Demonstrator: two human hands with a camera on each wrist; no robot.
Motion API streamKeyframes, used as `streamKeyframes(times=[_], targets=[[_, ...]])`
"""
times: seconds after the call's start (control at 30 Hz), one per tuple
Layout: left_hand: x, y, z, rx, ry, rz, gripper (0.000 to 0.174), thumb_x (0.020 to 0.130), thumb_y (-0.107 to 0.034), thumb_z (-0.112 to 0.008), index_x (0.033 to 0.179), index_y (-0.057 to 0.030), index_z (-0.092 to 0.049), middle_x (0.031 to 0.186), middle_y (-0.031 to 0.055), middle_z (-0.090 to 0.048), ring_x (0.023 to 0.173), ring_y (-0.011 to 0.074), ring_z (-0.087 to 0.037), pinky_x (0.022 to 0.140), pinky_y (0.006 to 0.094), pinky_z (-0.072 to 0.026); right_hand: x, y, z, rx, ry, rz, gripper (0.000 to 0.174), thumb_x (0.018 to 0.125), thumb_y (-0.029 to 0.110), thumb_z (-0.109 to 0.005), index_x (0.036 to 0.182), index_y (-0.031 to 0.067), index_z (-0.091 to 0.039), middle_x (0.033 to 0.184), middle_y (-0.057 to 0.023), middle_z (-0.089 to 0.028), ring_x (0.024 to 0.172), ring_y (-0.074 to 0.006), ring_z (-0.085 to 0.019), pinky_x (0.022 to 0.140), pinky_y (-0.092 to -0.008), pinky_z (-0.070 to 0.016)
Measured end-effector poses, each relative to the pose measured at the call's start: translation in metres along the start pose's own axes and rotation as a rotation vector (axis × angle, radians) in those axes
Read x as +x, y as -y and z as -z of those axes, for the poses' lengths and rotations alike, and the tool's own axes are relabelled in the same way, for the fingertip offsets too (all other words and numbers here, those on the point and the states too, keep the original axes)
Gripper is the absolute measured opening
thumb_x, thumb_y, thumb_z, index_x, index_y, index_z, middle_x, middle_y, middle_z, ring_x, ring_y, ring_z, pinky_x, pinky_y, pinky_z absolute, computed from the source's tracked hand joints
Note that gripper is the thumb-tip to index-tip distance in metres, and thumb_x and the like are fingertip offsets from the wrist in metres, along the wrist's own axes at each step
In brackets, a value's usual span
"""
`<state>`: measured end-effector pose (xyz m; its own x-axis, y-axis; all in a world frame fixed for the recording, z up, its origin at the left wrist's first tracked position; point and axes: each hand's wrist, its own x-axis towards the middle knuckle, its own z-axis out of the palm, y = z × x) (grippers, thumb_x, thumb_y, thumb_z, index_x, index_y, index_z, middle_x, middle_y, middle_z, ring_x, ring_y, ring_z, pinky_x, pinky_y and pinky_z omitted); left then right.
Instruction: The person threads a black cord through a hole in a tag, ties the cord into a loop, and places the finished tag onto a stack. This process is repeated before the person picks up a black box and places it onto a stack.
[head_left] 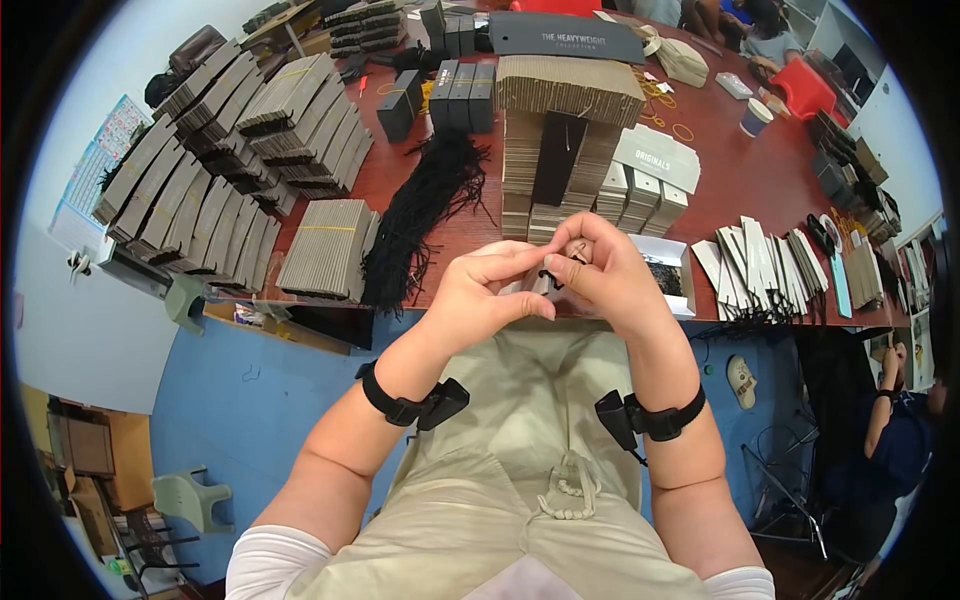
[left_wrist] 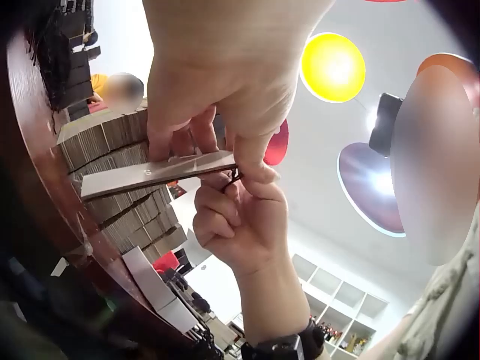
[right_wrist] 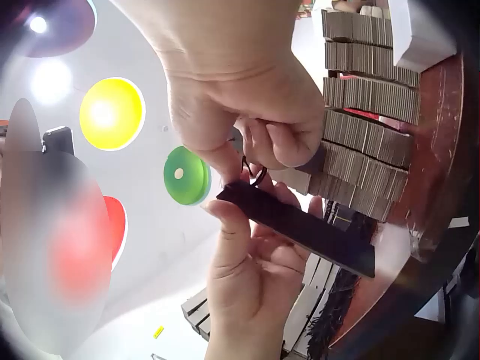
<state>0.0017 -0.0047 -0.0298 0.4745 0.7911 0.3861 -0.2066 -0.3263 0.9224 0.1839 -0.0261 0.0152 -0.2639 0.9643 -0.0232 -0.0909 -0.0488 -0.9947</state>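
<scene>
Over the table's front edge, both hands meet at a long flat hang tag (left_wrist: 154,174). Its one face is pale in the left wrist view; the other looks black in the right wrist view. My left hand (head_left: 485,300) holds the tag near one end between thumb and fingers. A thin black cord (right_wrist: 260,177) loops out of that same end. My right hand (head_left: 612,275) pinches this cord between thumb and curled fingers, close against the left fingertips. From the head view, the fingers hide most of the tag.
Behind the hands stands a tall stack of cardboard tags (head_left: 570,85). A heap of black cords (head_left: 425,225) and banded bundles (head_left: 325,250) lie to the left. Rightward are an open white box (head_left: 688,275), fanned white tags (head_left: 760,265) and a paper cup (head_left: 757,118).
</scene>
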Motion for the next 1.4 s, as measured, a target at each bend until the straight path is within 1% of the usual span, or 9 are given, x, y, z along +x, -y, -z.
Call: streamKeyframes(times=[0.43,0.53,0.63,0.73,0.9,0.97,1.0,1.17,1.4], targets=[[-0.003,-0.028,-0.005,-0.043,-0.005,-0.069,0.041,0.063,0.006,-0.073,0.103,-0.0008,-0.065,0.099,0.0075,-0.061,0.089,0.0143,-0.056,0.078,0.028,-0.046,-0.012,-0.013,0.016,-0.302,0.016,0.123,0.023,0.085,0.016,-0.063,0.069,0.0003,-0.06,0.058,0.0054,-0.048,0.056,-0.0024,-0.037,0.047,-0.0215,-0.0298],[-0.003,-0.034,-0.001,0.253,-0.085,0.012,0.039,0.064,0.005,-0.07,0.102,-0.0006,-0.065,0.098,0.0078,-0.062,0.084,0.0147,-0.058,0.073,0.028,-0.0485,-0.026,0.015,0.011,-0.23,0.013,0.156,0.024,0.085,0.016,-0.063,0.066,0.0007,-0.059,0.057,0.0056,-0.047,0.055,-0.0024,-0.036,0.047,-0.0214,-0.0286],[0.004,-0.041,-0.006,0.483,-0.002,-0.105,0.039,0.065,0.004,-0.068,0.103,-0.0018,-0.065,0.097,0.0079,-0.062,0.079,0.0156,-0.059,0.069,0.0275,-0.0497,-0.036,0.031,0.004,-0.153,0.033,0.208,0.025,0.084,0.016,-0.064,0.065,0.0012,-0.059,0.057,0.0055,-0.048,0.055,-0.0023,-0.037,0.046,-0.0217,-0.0278],[0.007,-0.041,-0.006,0.43,-0.01,-0.088,0.041,0.066,-0.001,-0.07,0.106,-0.0039,-0.065,0.097,0.0087,-0.064,0.083,0.0189,-0.061,0.072,0.0289,-0.0496,-0.034,0.031,0.001,-0.108,-0.06,0.251,0.023,0.084,0.016,-0.064,0.067,0.0015,-0.059,0.057,0.0051,-0.049,0.054,-0.0023,-0.038,0.046,-0.0219,-0.0271],[0.007,-0.04,-0.017,0.574,0.028,-0.242,0.061,0.065,-0.013,-0.076,0.122,-0.0072,-0.055,0.099,0.0115,-0.065,0.087,0.0274,-0.061,0.077,0.0346,-0.0488,-0.028,0.011,0.006,-0.348,-0.131,0.034,0.019,0.083,0.016,-0.065,0.072,0.0013,-0.062,0.057,0.0047,-0.05,0.055,-0.0024,-0.039,0.047,-0.0213,-0.0282],[0.006,-0.038,-0.027,0.596,0.014,-0.25,0.072,0.063,-0.018,-0.077,0.128,-0.0081,-0.049,0.1,0.0121,-0.064,0.087,0.0303,-0.061,0.078,0.0366,-0.0483,-0.025,0.001,0.011,-0.224,-0.066,0.041,0.016,0.082,0.016,-0.066,0.074,0.002,-0.064,0.058,0.005,-0.05,0.056,-0.0019,-0.039,0.048,-0.021,-0.029],[0.004,-0.036,-0.027,0.661,0.053,-0.276,0.08,0.06,-0.005,-0.078,0.132,-0.0062,-0.044,0.101,0.0107,-0.066,0.086,0.0256,-0.061,0.075,0.033,-0.05,-0.025,-0.001,0.012,-0.192,-0.058,0.026,0.016,0.082,0.016,-0.066,0.074,0.0022,-0.064,0.058,0.0048,-0.051,0.056,-0.002,-0.039,0.048,-0.0209,-0.0293],[-0.004,-0.027,-0.032,0.723,0.105,-0.275,0.074,0.063,-0.002,-0.075,0.131,-0.0056,-0.045,0.1,0.0122,-0.066,0.086,0.0295,-0.061,0.076,0.034,-0.0499,-0.031,-0.014,0.013,-0.301,-0.094,0.032,0.018,0.084,0.017,-0.063,0.077,0.0004,-0.065,0.061,0.0025,-0.055,0.057,-0.0041,-0.043,0.051,-0.0227,-0.0352],[-0.002,-0.028,-0.021,0.793,0.032,-0.268,0.052,0.066,0.006,-0.067,0.116,-0.0033,-0.058,0.101,0.0132,-0.064,0.089,0.0237,-0.062,0.072,0.0298,-0.0528,-0.046,-0.002,0.037,-0.304,0.017,0.076,0.031,0.087,0.02,-0.061,0.064,0.002,-0.049,0.057,0.0051,-0.039,0.057,-0.004,-0.032,0.048,-0.0244,-0.0288]])
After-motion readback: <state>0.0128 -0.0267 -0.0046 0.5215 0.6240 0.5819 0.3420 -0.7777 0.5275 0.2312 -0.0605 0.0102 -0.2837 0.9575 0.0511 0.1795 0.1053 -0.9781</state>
